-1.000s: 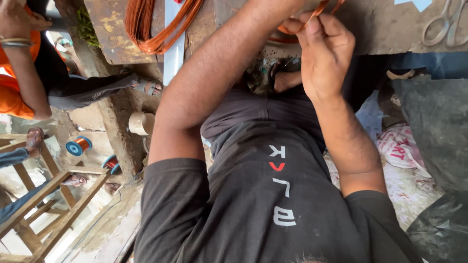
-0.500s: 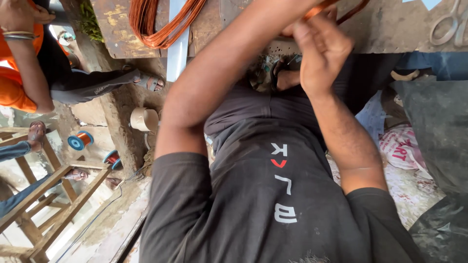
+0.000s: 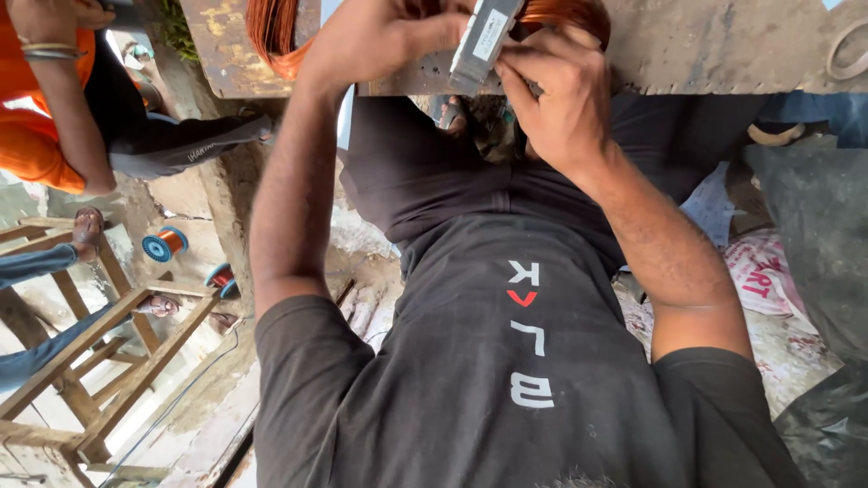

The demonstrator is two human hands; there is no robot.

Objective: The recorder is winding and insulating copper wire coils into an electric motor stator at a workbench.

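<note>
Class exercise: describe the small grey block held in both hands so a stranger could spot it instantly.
Start at the rusty metal workbench along the top edge. Where the left hand and right hand meet sits a flat grey rectangular metal block. Unlike the orange copper wire coil around it, it is straight-edged and dull grey.

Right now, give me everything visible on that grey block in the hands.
The grey rectangular block looks like metal, flat-sided, with a pale label on the face turned to the camera. It stands tilted, its upper end cut off by the frame edge, in front of the coil of copper-coloured wire and the worn bench edge. The left hand pinches one side with its fingertips; the right hand presses the other. Its back and far end are hidden.
</note>
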